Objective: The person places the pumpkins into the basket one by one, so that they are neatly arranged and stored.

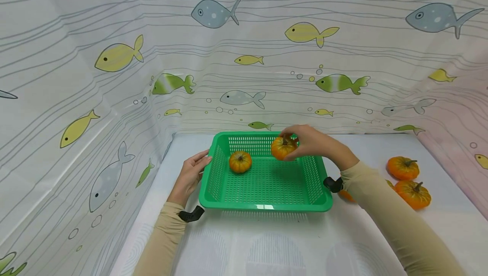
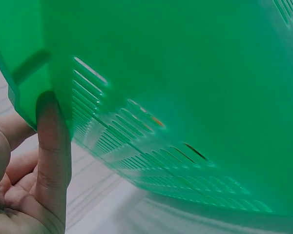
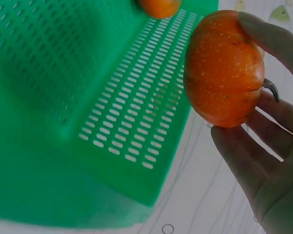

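The person's right grip (image 1: 309,142) is pinching an orange pumpkin (image 1: 281,149), thumb and fingertips pressing on its sides; in the right wrist view, its curved stem (image 3: 270,90) is pointing toward the palm. The pumpkin is hanging over the far right part of a green basket (image 1: 267,207); whether it is touching the basket wall, one cannot tell. The left grip (image 1: 190,176) is holding the basket's left rim between thumb and finger. Inside, a second pumpkin (image 1: 240,162) is resting on the slotted floor near the left wall, stem upward. The basket is standing on a white surface (image 1: 236,242). To its right, a third pumpkin (image 1: 402,168) and a fourth pumpkin (image 1: 413,195) are lying close together, and another orange patch (image 1: 347,196) is showing beside the right sleeve (image 1: 396,216), which is partly hiding it. Each wrist is carrying a black device (image 1: 192,214). Beyond the surface, a white sheet (image 1: 213,59) printed with green, yellow and grey fish is rising.
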The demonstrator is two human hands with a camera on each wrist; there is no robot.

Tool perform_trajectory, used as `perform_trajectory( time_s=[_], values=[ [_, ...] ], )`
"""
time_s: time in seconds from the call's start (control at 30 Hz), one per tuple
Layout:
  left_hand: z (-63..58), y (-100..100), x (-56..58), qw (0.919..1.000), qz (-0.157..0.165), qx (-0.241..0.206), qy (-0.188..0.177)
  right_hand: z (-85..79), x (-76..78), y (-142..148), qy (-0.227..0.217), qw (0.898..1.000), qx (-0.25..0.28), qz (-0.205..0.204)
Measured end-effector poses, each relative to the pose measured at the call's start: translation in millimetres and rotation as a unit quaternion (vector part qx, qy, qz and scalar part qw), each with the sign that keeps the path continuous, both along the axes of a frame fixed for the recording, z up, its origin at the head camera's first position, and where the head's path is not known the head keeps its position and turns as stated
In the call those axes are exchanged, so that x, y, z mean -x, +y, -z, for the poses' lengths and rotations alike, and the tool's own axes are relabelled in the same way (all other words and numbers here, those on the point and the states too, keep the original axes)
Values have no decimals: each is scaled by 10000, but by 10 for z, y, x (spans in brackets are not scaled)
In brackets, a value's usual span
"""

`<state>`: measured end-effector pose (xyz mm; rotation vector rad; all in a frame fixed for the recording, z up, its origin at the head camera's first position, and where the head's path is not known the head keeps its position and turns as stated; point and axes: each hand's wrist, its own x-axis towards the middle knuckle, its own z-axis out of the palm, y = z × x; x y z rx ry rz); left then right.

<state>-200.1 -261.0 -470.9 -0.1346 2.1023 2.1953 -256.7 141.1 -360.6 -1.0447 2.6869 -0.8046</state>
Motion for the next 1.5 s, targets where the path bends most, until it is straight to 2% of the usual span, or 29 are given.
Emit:
perform_trajectory(
  time_s=[0.3, 0.5, 0.87, 1.27, 1.5],
  values=[
    [29, -11, 16, 10000, 10, -42, -51, 176, 80, -276, -353, 9990, -205, -182],
    [20, -17, 17, 9999, -13, -85, -84, 308, 166, -452, -408, 9975, -475, -324],
    [12, -9, 43, 9999, 19, -93, -84, 487, 256, -735, -515, 9930, -1029, -264],
    [19, -8, 42, 9999, 18, -93, -77, 627, 276, -860, -578, 9895, -1308, -203],
    [9, -8, 42, 9998, 68, -137, -151, 641, 267, -884, -549, 9887, -1388, -151]
  ],
)
